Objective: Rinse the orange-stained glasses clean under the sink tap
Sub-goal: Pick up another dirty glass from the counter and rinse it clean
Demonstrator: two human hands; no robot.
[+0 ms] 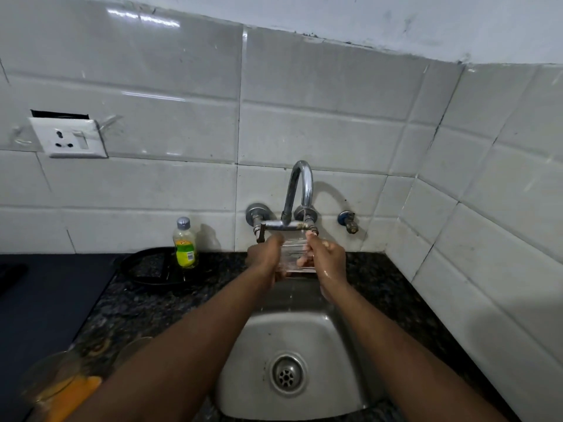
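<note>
Fingers of the left hand and right hand curl round a clear, straight-walled glass under the curved chrome tap, at 12 o'clock over the steel sink. An orange-stained glass stands at 8 o'clock on the speckled stone surface.

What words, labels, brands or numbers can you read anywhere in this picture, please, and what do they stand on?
No text here can be read.
Bottle: its yellow-green label carries print and a barcode patch, too small and blurred to read.
Wall socket: no marking shows.
</note>
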